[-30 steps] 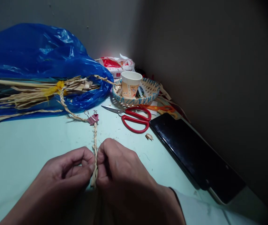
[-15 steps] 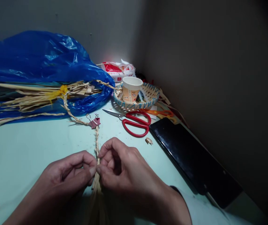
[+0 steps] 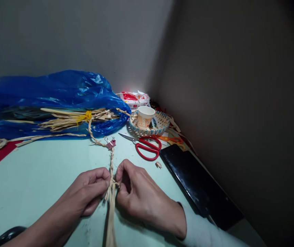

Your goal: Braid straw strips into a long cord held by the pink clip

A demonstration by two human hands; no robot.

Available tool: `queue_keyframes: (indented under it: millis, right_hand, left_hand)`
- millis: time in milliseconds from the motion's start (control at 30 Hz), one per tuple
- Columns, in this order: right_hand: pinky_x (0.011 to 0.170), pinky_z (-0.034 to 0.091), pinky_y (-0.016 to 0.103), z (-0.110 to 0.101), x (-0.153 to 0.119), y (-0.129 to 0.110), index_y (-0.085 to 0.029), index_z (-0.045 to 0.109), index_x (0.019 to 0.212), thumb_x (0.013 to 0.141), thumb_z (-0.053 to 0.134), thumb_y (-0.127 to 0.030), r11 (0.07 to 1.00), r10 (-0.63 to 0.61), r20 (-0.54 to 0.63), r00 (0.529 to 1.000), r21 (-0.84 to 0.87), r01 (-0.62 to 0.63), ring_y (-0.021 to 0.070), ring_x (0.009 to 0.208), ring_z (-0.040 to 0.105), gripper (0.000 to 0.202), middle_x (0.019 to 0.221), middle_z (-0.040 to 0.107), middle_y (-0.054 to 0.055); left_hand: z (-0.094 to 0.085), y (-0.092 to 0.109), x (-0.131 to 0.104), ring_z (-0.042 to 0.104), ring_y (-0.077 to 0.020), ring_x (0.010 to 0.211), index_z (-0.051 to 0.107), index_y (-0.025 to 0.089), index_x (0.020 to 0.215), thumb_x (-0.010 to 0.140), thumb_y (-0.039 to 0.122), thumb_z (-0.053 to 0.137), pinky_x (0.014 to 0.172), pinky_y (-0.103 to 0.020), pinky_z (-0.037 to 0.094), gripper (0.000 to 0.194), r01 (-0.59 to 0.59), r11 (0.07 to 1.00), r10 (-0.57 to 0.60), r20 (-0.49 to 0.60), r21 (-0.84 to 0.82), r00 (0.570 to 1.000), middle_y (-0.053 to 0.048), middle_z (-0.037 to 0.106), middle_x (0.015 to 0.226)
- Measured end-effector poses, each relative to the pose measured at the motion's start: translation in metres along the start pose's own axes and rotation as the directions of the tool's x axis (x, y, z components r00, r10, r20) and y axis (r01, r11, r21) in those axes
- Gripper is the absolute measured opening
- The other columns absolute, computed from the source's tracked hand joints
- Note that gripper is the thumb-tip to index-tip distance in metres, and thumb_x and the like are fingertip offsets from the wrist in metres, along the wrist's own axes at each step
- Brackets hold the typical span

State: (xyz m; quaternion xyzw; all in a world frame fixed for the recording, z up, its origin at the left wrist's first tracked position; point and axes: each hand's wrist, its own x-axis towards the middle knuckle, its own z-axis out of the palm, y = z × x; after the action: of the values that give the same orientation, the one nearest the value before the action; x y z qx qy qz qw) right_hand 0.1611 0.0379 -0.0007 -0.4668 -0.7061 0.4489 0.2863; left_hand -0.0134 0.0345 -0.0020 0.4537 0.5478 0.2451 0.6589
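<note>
A thin straw braid (image 3: 112,159) runs down the table toward me from a pink binder clip (image 3: 111,144). Below its plaited part, loose straw strands (image 3: 111,219) hang toward the near edge of the view. My left hand (image 3: 92,188) is closed, thumb and fingers pinching the strands at the braid's left side. On the other side, my right hand (image 3: 141,193) pinches the end of a short straw strand (image 3: 116,184) that sticks out to the right. Its fingertips stand slightly apart from the braid itself.
Red-handled scissors (image 3: 149,149) lie beyond my right hand, near a black tablet-like slab (image 3: 198,185). A woven basket (image 3: 162,127) holds a paper cup (image 3: 145,118). Straw bundles (image 3: 59,120) rest on a blue plastic bag (image 3: 46,89). A straw scrap (image 3: 158,165) lies nearby.
The view has shifted, so the table things sit lower. My hands have drawn slightly apart, and a short strand now sticks out sideways to my right fingers.
</note>
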Motion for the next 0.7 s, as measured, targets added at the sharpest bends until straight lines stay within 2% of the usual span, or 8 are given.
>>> queue_keyframes:
  millis: [100, 167, 267, 400, 567, 700]
  right_hand:
    - [0.059, 0.037, 0.022, -0.004, 0.000, 0.000, -0.019, 0.052, 0.088, 0.074, 0.051, -0.005, 0.998, -0.043, -0.011, 0.999, -0.046, 0.043, 0.0117, 0.063, 0.049, 0.020, 0.072, 0.055, -0.004]
    - [0.059, 0.039, 0.022, -0.004, 0.001, 0.000, -0.019, 0.053, 0.088, 0.073, 0.051, -0.006, 0.998, -0.049, -0.009, 0.999, -0.033, 0.048, 0.0124, 0.065, 0.052, 0.020, 0.073, 0.057, -0.003]
    - [0.059, 0.040, 0.023, -0.002, 0.000, -0.001, -0.018, 0.054, 0.089, 0.076, 0.053, -0.011, 0.999, -0.035, -0.007, 0.999, 0.004, 0.035, 0.0135, 0.066, 0.055, 0.015, 0.076, 0.060, -0.001]
    - [0.059, 0.040, 0.024, 0.002, -0.004, -0.003, -0.016, 0.057, 0.090, 0.082, 0.055, -0.019, 1.000, 0.000, -0.014, 1.000, 0.017, 0.000, 0.0142, 0.066, 0.054, 0.009, 0.074, 0.061, -0.001]
    - [0.058, 0.036, 0.023, 0.002, -0.008, -0.003, -0.015, 0.059, 0.082, 0.083, 0.059, -0.019, 0.998, 0.009, -0.006, 1.000, 0.055, -0.009, 0.0124, 0.063, 0.049, 0.004, 0.068, 0.055, -0.002]
    - [0.056, 0.031, 0.023, -0.001, -0.011, -0.005, -0.015, 0.059, 0.075, 0.084, 0.060, -0.019, 0.999, 0.017, 0.014, 1.000, 0.032, -0.018, 0.0113, 0.061, 0.045, 0.010, 0.064, 0.052, -0.003]
  left_hand:
    - [0.000, 0.002, -0.001, 0.015, -0.0064, 0.049, 0.054, 0.019, 0.070, 0.073, 0.039, 0.067, 0.045, -0.024, 0.009, 0.024, -0.047, 0.996, 0.047, 0.005, -0.071, 0.999, 0.009, 0.038, 0.058]
    - [0.000, 0.001, -0.001, 0.014, -0.0055, 0.047, 0.055, 0.019, 0.071, 0.073, 0.038, 0.068, 0.042, -0.022, 0.009, 0.023, -0.060, 0.992, 0.061, 0.008, -0.113, 0.998, 0.010, 0.036, 0.055]
    - [-0.001, -0.003, 0.002, 0.011, -0.0039, 0.041, 0.056, 0.020, 0.072, 0.074, 0.041, 0.069, 0.037, -0.020, 0.008, 0.026, -0.066, 0.987, 0.070, 0.020, -0.146, 0.997, 0.013, 0.031, 0.047]
    - [-0.002, -0.006, 0.005, 0.014, -0.0009, 0.036, 0.055, 0.019, 0.071, 0.072, 0.044, 0.073, 0.035, -0.018, 0.007, 0.030, -0.131, 0.977, 0.131, -0.009, -0.167, 0.991, 0.014, 0.035, 0.045]
    - [0.000, -0.004, 0.002, 0.013, 0.0006, 0.037, 0.057, 0.018, 0.079, 0.071, 0.043, 0.074, 0.036, -0.018, 0.006, 0.031, -0.143, 0.979, 0.144, -0.004, -0.148, 0.990, 0.014, 0.040, 0.048]
    - [0.002, -0.004, 0.000, 0.015, -0.0012, 0.039, 0.054, 0.019, 0.076, 0.072, 0.040, 0.072, 0.038, -0.020, 0.006, 0.028, -0.141, 0.988, 0.141, -0.005, -0.068, 0.990, 0.014, 0.036, 0.049]
